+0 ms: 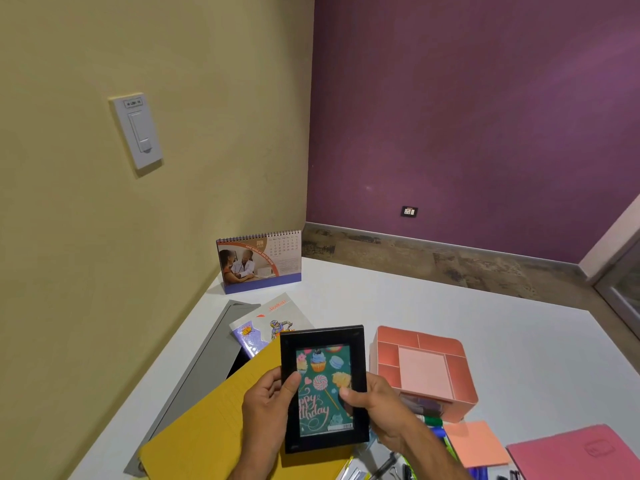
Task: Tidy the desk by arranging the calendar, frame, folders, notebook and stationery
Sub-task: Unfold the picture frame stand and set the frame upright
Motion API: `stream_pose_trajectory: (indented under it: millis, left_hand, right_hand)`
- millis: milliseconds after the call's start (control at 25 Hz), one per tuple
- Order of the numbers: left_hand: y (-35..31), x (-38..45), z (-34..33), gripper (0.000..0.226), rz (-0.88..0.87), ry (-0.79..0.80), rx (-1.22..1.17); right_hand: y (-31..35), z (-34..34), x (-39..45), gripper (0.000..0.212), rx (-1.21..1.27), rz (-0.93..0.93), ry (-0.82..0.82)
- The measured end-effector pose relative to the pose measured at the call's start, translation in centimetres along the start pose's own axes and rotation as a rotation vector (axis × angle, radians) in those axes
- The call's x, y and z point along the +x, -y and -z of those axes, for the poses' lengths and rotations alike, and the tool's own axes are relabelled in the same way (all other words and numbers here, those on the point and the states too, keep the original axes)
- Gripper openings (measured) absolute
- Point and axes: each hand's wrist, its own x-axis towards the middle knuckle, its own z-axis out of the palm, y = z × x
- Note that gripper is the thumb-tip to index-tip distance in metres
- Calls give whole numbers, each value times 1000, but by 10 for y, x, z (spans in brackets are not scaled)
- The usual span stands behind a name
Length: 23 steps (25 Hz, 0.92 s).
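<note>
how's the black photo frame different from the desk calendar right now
The photo frame is held above the desk in both hands, left hand and right hand; the desk calendar stands free at the wall corner. The frame is portrait with a thick black border; the calendar is landscape, spiral-bound along the top, with a blue base. Both show a printed picture facing the camera.

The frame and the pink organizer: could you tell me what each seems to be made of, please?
Frame: black, semi-gloss, probably plastic or painted wood; light glints along its moulded edge. Organizer: likely matte salmon-pink plastic, judging by its thin, even dividers and rounded corners.
</note>
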Motion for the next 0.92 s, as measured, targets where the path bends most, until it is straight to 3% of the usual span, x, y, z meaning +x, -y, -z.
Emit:
stream_pose_trajectory:
  millis: [360,640,920]
  left_hand:
    - [-11,1,-11,13,-84,17,120]
    - [-33,4,-75,11,-229,128,192]
    - [-26,-4,-182,9,-402,315,435]
  right_hand:
    - [0,13,-12,33,155,52,-11]
    - [28,58,-47,45,263,235,-39]
    - [66,171,-100,90,318,405,-295]
